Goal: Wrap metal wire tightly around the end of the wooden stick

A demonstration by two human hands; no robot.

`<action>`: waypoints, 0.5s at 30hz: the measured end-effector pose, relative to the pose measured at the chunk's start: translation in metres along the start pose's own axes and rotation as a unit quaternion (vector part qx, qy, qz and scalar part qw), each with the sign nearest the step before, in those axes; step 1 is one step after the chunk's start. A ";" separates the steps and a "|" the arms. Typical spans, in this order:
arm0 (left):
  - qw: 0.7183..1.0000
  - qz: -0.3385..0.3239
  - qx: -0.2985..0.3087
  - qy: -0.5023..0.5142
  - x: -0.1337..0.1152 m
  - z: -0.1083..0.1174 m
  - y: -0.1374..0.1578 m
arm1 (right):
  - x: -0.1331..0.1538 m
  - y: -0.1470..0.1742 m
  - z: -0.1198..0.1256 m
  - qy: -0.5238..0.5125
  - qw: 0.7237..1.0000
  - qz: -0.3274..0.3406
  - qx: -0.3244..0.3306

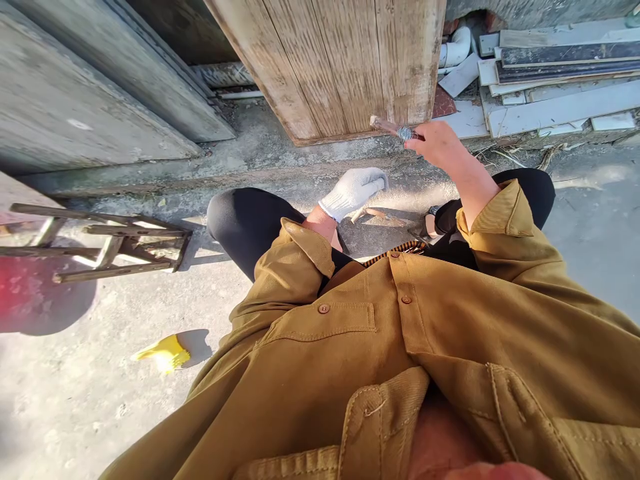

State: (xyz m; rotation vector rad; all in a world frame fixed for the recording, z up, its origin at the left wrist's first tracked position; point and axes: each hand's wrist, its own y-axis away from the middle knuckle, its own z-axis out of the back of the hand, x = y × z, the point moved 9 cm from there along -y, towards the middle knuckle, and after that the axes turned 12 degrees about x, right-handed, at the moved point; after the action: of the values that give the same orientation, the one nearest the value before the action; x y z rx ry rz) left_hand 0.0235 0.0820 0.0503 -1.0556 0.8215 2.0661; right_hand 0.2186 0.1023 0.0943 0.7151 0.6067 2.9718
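Observation:
My bare right hand is closed round a short wooden stick-like tool with wire wound about it. Its pale tip lies over the lower part of a weathered wooden panel made of several planks. My left hand, in a white knitted glove, hangs over the ground between my knees with its fingers curled. What it holds, if anything, is hidden. Just below it, wooden pieces rest on the concrete.
Grey wooden boards lean at the left. Below them lies a wooden stool frame, close to a red rounded thing. A yellow item sits on the concrete. Stacked boards and tiles and a white pipe are at the upper right.

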 end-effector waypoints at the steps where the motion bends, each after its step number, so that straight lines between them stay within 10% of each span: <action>1: 1.000 0.003 -0.003 -0.016 0.000 0.001 0.000 | 0.001 -0.003 -0.006 0.040 0.999 0.001 0.016; 9: 0.991 0.034 -0.025 -0.130 0.010 0.017 0.005 | 0.007 0.007 -0.075 0.092 0.946 0.022 0.311; 15: 0.999 -0.007 -0.010 -0.039 0.019 0.006 -0.004 | 0.045 0.041 -0.082 -0.013 0.871 0.203 0.447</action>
State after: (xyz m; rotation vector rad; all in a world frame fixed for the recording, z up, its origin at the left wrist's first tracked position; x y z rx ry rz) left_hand 0.0154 0.0938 0.0359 -0.9822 0.7543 2.0926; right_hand 0.1442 0.0391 0.0620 0.9989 2.1253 2.8780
